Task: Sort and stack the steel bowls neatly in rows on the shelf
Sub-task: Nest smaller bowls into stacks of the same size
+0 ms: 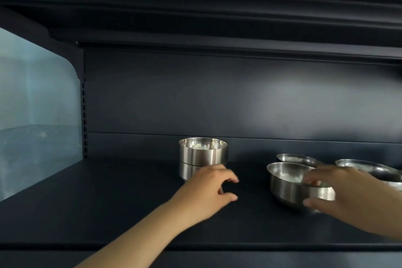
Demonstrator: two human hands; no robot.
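Two straight-sided steel bowls form a stack (202, 154) near the back of the dark shelf (108, 202). My left hand (206, 191) hovers just in front of the stack, fingers loosely curled and holding nothing. A rounded steel bowl (287, 183) sits right of centre; my right hand (348, 198) grips it, fingers over the rim and thumb on the outer wall. Behind it sits another steel bowl (295, 159), and a wider one (369, 167) lies at the far right, partly hidden by my right hand.
The shelf's dark back panel (195, 98) rises behind the bowls, and an upper shelf (217, 45) overhangs. A slotted upright (84, 119) and a translucent side panel (37, 104) close the left end.
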